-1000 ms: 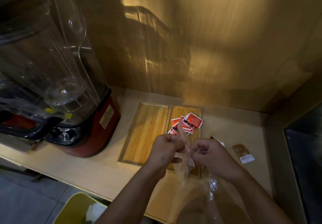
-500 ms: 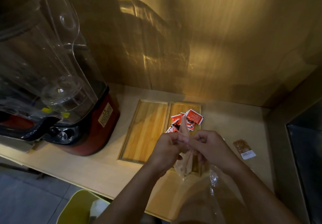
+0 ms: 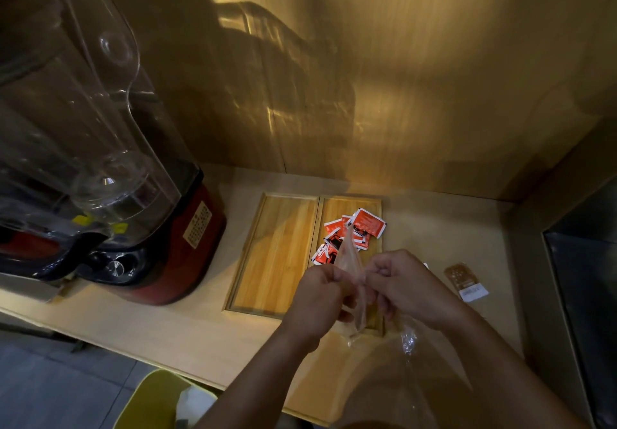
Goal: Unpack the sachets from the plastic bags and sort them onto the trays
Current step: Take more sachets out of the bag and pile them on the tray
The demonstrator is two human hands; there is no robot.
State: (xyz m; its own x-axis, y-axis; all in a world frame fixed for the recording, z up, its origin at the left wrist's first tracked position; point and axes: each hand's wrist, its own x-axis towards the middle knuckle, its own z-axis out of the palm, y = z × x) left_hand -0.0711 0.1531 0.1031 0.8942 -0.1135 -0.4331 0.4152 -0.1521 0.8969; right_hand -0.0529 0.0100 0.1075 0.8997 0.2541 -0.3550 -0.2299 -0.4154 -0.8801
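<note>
- Raises both forearms from the bottom edge, meeting above the near end of the right tray [image 3: 337, 208].
- Curls the left hand [image 3: 320, 295] almost into a fist, knuckles up, fingers [image 3: 335, 278] and thumb pinching the left edge of a small clear plastic bag [image 3: 349, 258].
- Mirrors this with the right hand [image 3: 412, 290]: fingers folded tight, pinching the bag's right edge, just beside the left hand.
- Holds the bag in the air between the two hands: thin, creased, see-through film, rising to a point above the knuckles and hanging limp below them; contents impossible to tell.
- On the far half of the right tray: a heap of red sachets [image 3: 367, 223], flat, square, glossy, white-edged, overlapping, the top one reaching the right rim.
- Touching it side by side: the left tray [image 3: 277, 251], oblong, pale wood with long grain and a low raised rim.
- Right of the trays, flat on the pale surface [image 3: 187, 328]: a brown sachet [image 3: 459, 276] with a white label end.
- Under the right forearm: a larger clear plastic bag [image 3: 409, 340], crumpled and shiny.
- At the left: a blender [image 3: 100, 168], clear plastic jar on a red-and-black base with a metal knob.
- Below the near edge: a yellow-green bin [image 3: 153, 402].
</note>
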